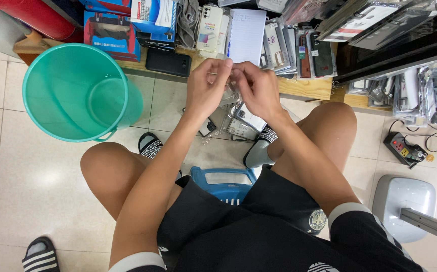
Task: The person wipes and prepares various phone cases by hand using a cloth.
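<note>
My left hand (207, 86) and my right hand (257, 88) meet in front of me, above the floor between my knees. Both pinch a small clear plastic packet (230, 90) that hangs between the fingers. Its contents are too small to tell. Below the hands, several phone cases in clear wrappers (242, 123) lie on the tiled floor beside my sandalled feet. I sit on a low blue plastic stool (223, 180).
An empty teal plastic bucket (77, 90) stands on the floor at the left. A low wooden shelf (299, 85) ahead holds boxes, a notepad and packaged phone cases. A power strip (405, 149) with cables lies at the right, near a grey fan base (405, 201).
</note>
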